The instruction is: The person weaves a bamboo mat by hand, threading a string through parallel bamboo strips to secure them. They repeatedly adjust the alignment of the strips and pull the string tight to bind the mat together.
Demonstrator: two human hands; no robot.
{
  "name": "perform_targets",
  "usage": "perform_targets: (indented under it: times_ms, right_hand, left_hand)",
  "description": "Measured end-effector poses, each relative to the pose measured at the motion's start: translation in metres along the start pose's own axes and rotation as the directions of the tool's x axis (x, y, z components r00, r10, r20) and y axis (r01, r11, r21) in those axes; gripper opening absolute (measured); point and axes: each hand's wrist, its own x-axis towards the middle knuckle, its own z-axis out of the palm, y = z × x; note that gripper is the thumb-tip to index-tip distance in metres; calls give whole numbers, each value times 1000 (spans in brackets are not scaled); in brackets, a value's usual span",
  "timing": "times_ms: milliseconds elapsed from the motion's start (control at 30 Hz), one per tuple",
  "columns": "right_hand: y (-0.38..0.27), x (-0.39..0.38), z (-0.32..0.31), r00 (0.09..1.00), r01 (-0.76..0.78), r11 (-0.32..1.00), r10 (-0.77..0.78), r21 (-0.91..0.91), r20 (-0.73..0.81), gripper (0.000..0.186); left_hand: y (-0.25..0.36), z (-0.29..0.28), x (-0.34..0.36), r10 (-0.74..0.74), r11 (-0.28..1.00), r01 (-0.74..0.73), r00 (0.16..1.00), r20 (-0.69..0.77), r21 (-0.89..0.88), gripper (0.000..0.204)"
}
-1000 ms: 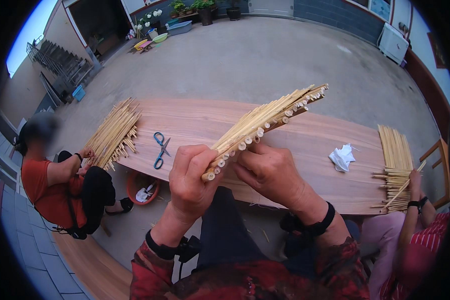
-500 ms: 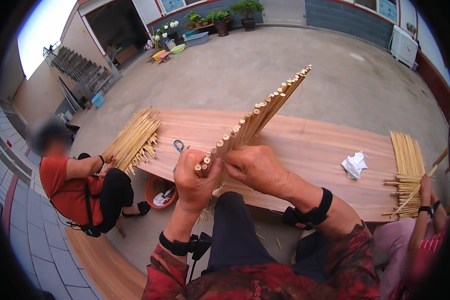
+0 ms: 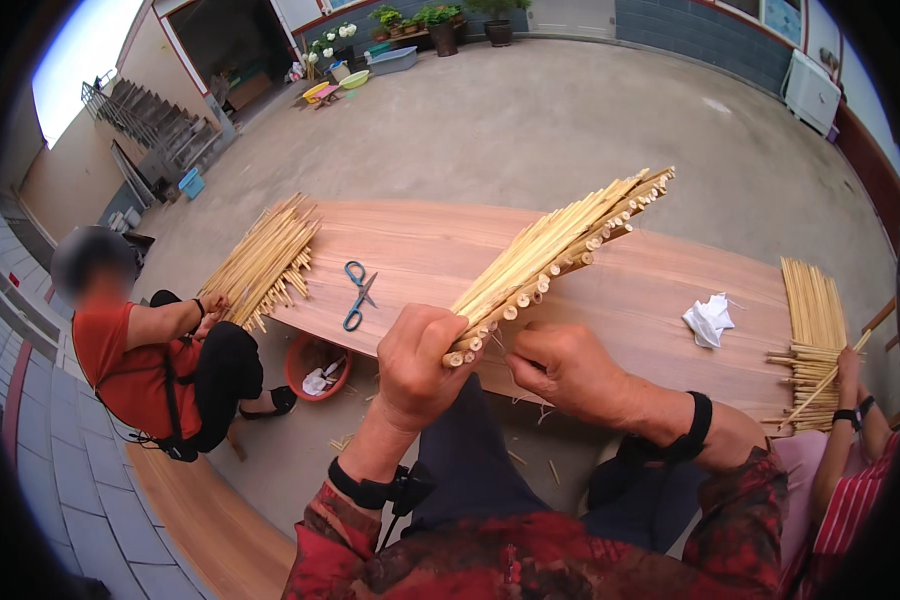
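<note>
My left hand (image 3: pixel 417 365) is wrapped round the near end of a row of pale yellow plant stalks (image 3: pixel 560 240), joined side by side like a mat. The row is tilted above the table, its round cut ends facing me. Just right of these ends is my right hand (image 3: pixel 570 370), closed with thumb and finger pinched together. A thin pale thread (image 3: pixel 499 341) runs between the stalk ends and its fingers. Blue-handled scissors (image 3: pixel 360 294) lie open on the wooden table (image 3: pixel 390 235), left of the stalks.
A co-worker in orange (image 3: pixel 140 350) handles a stalk pile (image 3: pixel 260 260) at the left end. Another person's hands (image 3: pixel 850 375) touch stalks (image 3: pixel 815 310) at the right end. A crumpled white cloth or bag (image 3: pixel 708 320) lies on the table. A red basin (image 3: pixel 317 368) stands on the floor.
The stalk row has tipped over, so its long upper side now shows. My right hand has moved right, away from the stalks and my left hand. The scissors have come into full view.
</note>
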Motion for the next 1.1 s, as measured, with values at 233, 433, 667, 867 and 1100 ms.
perform_targets:
  times_ms: [233, 433, 667, 867, 1100]
  right_hand:
    - [1, -12, 0, 999, 6, 993, -2, -115, 37, 19]
    - [-9, 2, -7, 986, 67, 978, -96, -199, -138, 20]
    - [0, 8, 23, 991, 66, 975, -89, -212, -103, 19]
    - [-13, -26, 24, 998, 47, 995, -43, -86, 46, 8]
    - [-14, -17, -30, 989, -29, 997, 39, 72, -140, 5]
  left_hand:
    - [2, -1, -4, 4, 1000, -4, 1000, 18, 1, 38]
    - [-2, -1, -2, -11, 1000, 11, 1000, 6, -1, 35]
    - [-3, -5, -3, -43, 999, 43, 999, 12, 3, 34]
    - [-17, -7, -4, -89, 993, 94, 994, -60, 75, 28]
    - [-17, -19, 8, -299, 954, 297, 947, -117, -36, 24]
